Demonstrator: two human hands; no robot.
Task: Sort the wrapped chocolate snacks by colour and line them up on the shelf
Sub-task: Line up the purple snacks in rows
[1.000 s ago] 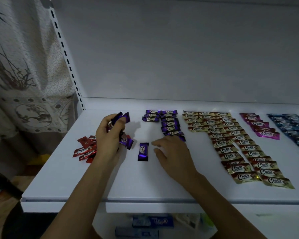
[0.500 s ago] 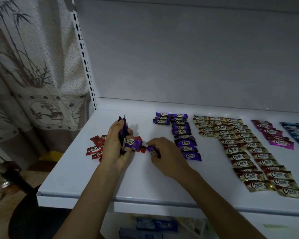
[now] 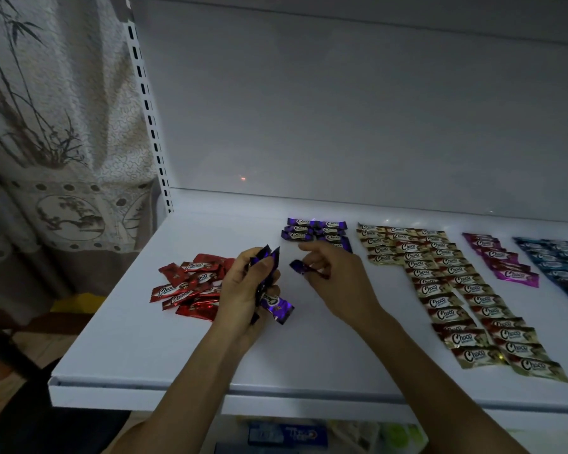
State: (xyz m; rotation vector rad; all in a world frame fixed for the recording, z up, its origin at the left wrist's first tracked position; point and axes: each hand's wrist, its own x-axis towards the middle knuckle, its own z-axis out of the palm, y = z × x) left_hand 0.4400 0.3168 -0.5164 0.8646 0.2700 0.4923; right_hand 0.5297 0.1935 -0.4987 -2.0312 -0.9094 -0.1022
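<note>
My left hand (image 3: 243,291) grips a bunch of purple wrapped snacks (image 3: 268,273) above the white shelf (image 3: 145,329). Just right of it my right hand (image 3: 336,278) pinches a single purple snack (image 3: 300,266), lifted off the shelf. Behind both hands lies the purple row (image 3: 315,229), partly hidden by my right hand. A loose pile of red snacks (image 3: 189,285) sits left of my left hand. Gold snacks (image 3: 453,290) run in long rows on the right, followed by a pink row (image 3: 502,260) and blue snacks (image 3: 558,260) at the frame edge.
A patterned curtain (image 3: 46,142) hangs at the left beside the slotted shelf upright (image 3: 148,116). The shelf's front edge (image 3: 145,388) runs below my forearms, with boxes (image 3: 287,435) on a lower level. The grey back panel (image 3: 341,109) closes the rear.
My right hand picked the single purple snack off the shelf and raised it. The view shifted, so everything sits further right in frame. The left hand keeps its bunch.
</note>
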